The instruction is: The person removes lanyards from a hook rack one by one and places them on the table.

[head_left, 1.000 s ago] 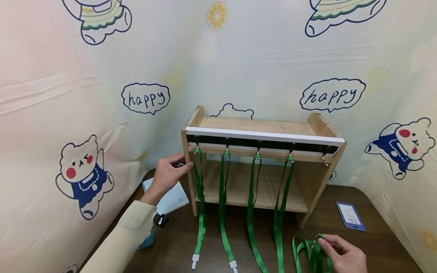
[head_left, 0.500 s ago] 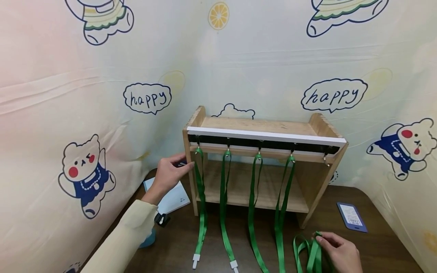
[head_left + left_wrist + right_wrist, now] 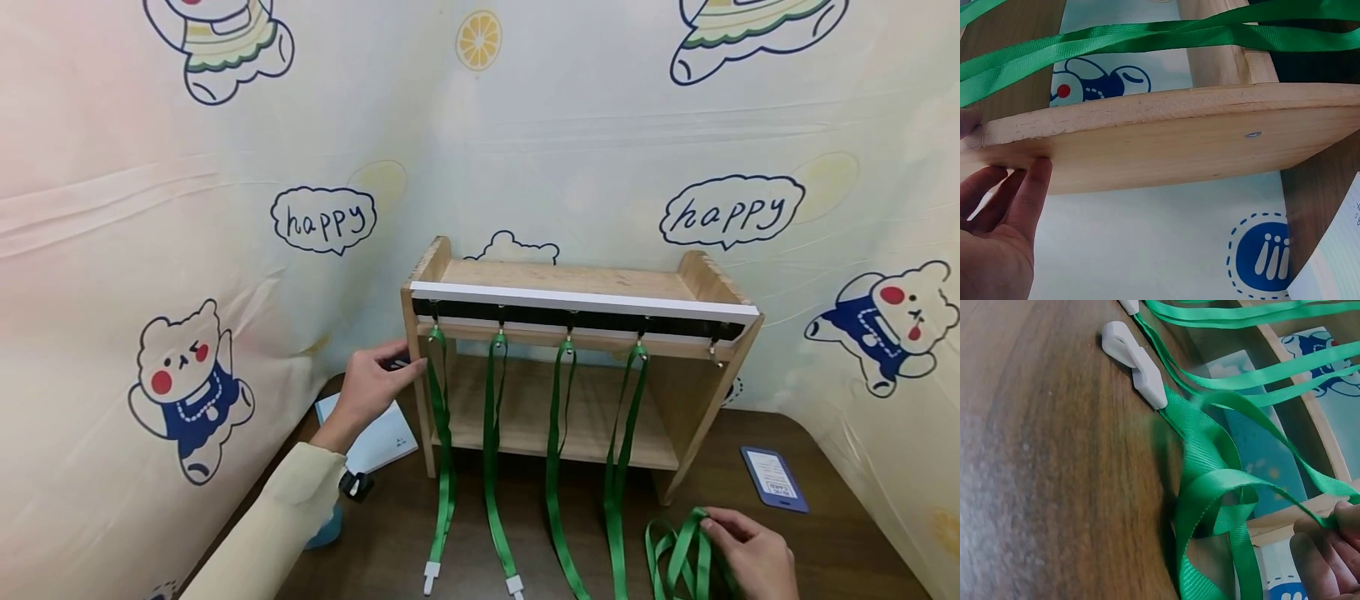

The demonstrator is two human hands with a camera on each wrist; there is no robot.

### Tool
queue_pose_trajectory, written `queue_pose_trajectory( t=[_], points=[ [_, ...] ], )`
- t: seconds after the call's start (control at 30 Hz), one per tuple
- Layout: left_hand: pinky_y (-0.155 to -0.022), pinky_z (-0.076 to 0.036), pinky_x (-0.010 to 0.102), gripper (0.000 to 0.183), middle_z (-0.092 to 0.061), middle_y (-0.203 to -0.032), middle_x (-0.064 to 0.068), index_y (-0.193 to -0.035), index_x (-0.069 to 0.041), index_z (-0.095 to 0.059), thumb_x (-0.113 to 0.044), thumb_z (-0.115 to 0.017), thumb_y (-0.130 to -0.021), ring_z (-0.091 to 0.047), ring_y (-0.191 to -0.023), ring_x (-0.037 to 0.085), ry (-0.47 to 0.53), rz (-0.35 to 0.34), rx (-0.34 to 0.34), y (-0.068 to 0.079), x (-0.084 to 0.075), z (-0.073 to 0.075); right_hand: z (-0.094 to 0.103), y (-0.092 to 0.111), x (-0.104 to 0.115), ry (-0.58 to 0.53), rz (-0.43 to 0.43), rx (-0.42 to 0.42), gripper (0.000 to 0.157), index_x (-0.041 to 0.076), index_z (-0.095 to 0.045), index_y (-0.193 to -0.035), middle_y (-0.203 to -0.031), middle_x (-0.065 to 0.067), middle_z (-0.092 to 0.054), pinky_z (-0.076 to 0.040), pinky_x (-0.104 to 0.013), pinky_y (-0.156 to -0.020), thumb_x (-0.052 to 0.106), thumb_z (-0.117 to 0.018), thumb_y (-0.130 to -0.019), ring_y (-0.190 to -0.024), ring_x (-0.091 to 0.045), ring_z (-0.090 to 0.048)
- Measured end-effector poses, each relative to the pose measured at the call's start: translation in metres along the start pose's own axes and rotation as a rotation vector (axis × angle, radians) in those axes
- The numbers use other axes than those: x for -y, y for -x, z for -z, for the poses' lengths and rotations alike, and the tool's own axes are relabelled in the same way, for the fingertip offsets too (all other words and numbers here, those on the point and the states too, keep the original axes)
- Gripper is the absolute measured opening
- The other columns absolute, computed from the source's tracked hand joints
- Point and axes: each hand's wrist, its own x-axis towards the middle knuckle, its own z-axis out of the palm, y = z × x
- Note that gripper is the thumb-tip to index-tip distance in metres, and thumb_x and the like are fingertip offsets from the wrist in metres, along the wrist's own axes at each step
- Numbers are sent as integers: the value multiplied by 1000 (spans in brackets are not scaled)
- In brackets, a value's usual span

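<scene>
My left hand [image 3: 375,382] holds the left side panel of a small wooden shelf [image 3: 570,279], thumb at its front edge. In the left wrist view, the fingertips press on the panel's outer face [image 3: 1160,159]. Green lanyards hang by their loops from the hooks along the black-and-white strip [image 3: 525,315] on the shelf's front. The rightmost hook [image 3: 716,354] bears no lanyard. At the lower right, my right hand [image 3: 753,554] pinches a loop of another green lanyard [image 3: 1210,486] between thumb and fingers. Its slack lies in loose coils, and a white plastic clip [image 3: 1135,365] shows on the table.
A blue card holder [image 3: 775,479] lies on the brown table [image 3: 832,533] right of the shelf. Left of the shelf are a pale blue booklet [image 3: 384,437] and a blue round object [image 3: 325,530], partly behind the left sleeve [image 3: 262,525]. Printed cloth [image 3: 525,125] surrounds the table.
My right hand has shifted slightly left, and the lanyard's loops by its fingers have changed shape and spread. The left hand keeps its hold on the shelf panel.
</scene>
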Motion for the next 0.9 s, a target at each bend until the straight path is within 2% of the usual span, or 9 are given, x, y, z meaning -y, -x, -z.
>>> queue_pose_trajectory(
  t=[0.1,0.2,0.33,0.5,0.6,0.7,0.8,0.9],
  points=[
    [-87,-63,47,49,-71,-127,13,-133,-14,-68,-39,-75,-91,-70,-108,32,-4,-3,-2,0,0,0,0,-2,-1,-1,-19,3,30,22,-80,-111,-102,2,-80,-42,-19,-71,42,-75,-89,-76,12,-54],
    [-87,-63,47,49,-72,-126,13,-133,-15,-69,-40,-75,-91,-70,-106,30,-7,0,-2,0,0,0,-1,-5,-1,-53,-62,17,34,20,-78,-115,-106,2,-80,-42,-16,-71,42,-76,-89,-77,17,-53],
    [-87,-63,47,50,-72,-126,13,-133,-15,-69,-40,-75,-91,-70,-107,30,-11,3,-2,0,1,0,-2,-7,-2,-163,-108,42,41,13,-74,-124,-107,1,-80,-46,-9,-66,36,-76,-90,-77,19,-57],
    [-88,-62,48,51,-71,-127,13,-134,-15,-68,-41,-75,-90,-70,-108,31,-12,10,0,-1,0,1,0,-7,0,-230,-110,53,44,9,-68,-131,-110,1,-79,-52,-10,-67,31,-74,-93,-78,17,-62],
    [-88,-62,48,50,-71,-126,14,-134,-15,-68,-40,-75,-91,-70,-107,32,-13,6,0,-1,0,1,5,-7,5,-288,-80,50,45,5,-64,-135,-109,4,-79,-57,-13,-70,26,-71,-96,-83,10,-69],
    [-87,-62,48,49,-72,-125,13,-133,-15,-68,-39,-75,-91,-70,-107,32,-12,-3,-2,0,0,1,13,-7,12,-356,-29,42,45,0,-61,-136,-100,13,-79,-59,-15,-73,23,-68,-98,-86,3,-73],
    [-87,-63,47,49,-72,-125,14,-133,-14,-68,-38,-75,-91,-70,-106,31,-16,-8,-1,0,0,1,24,-5,19,-441,59,32,44,-4,-60,-134,-94,22,-75,-60,-15,-73,22,-67,-99,-85,1,-74],
    [-87,-63,47,50,-72,-124,14,-134,-14,-67,-39,-75,-91,-70,-106,31,-24,-1,-2,0,-1,1,36,-5,25,-572,188,27,32,1,-67,-124,-93,21,-76,-60,-16,-72,18,-67,-98,-83,0,-75]
  ],
)
